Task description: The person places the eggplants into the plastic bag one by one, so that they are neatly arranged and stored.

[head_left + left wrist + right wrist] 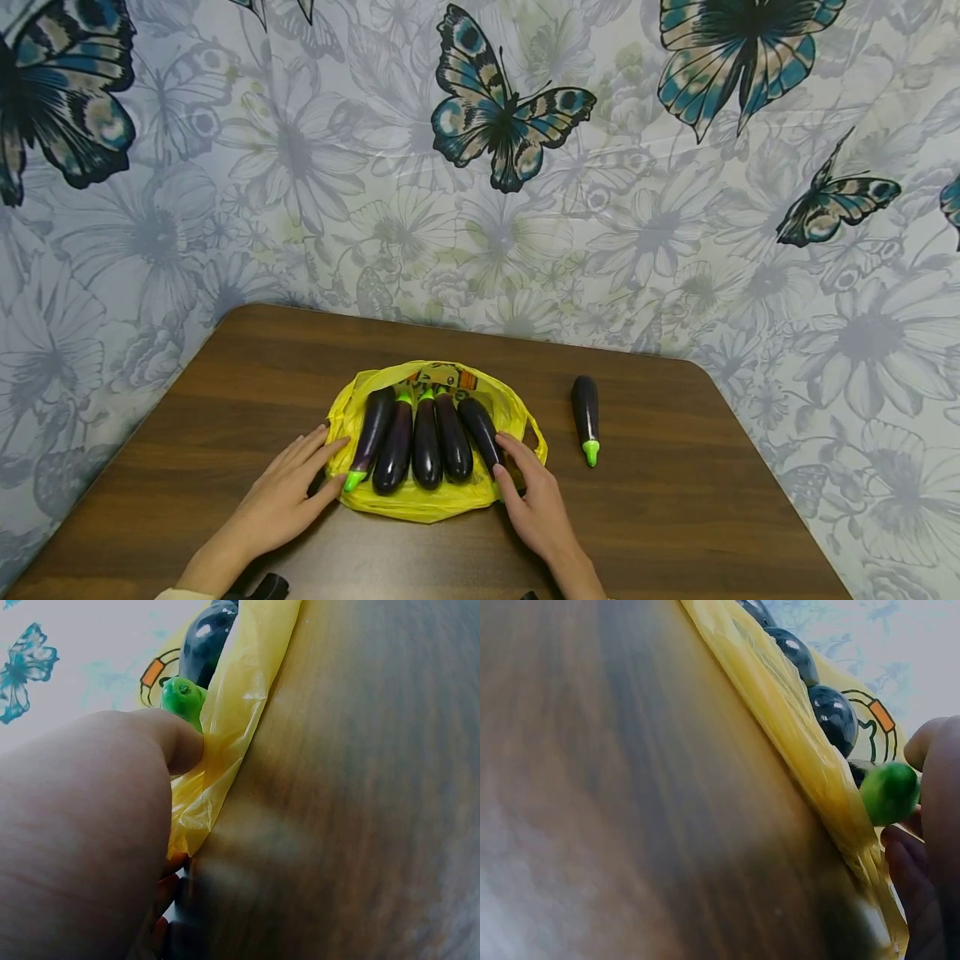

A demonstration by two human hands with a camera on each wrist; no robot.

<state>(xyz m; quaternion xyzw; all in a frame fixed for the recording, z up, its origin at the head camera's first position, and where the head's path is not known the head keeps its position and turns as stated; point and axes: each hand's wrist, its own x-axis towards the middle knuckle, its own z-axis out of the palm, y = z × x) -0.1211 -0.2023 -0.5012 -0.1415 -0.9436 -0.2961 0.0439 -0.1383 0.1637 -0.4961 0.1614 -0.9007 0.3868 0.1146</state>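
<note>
A yellow plastic bag (431, 508) lies open on the brown table, with several dark purple eggplants (426, 442) side by side in its mouth. My left hand (281, 496) pinches the bag's left edge, the thumb beside the green stem of the leftmost eggplant (206, 641) and the other fingers partly hidden outside the plastic. At the bag's right side my right hand (536, 500) holds the rightmost eggplant (480, 429) between thumb and fingers. Its green stem (889, 793) shows close to those fingers in the right wrist view.
Another eggplant (585, 417) lies alone on the table (675, 500), right of the bag, its green stem toward me. Behind the table's far edge stands a wall (510, 242) with flowers and butterflies. A black object (270, 586) shows by my left wrist.
</note>
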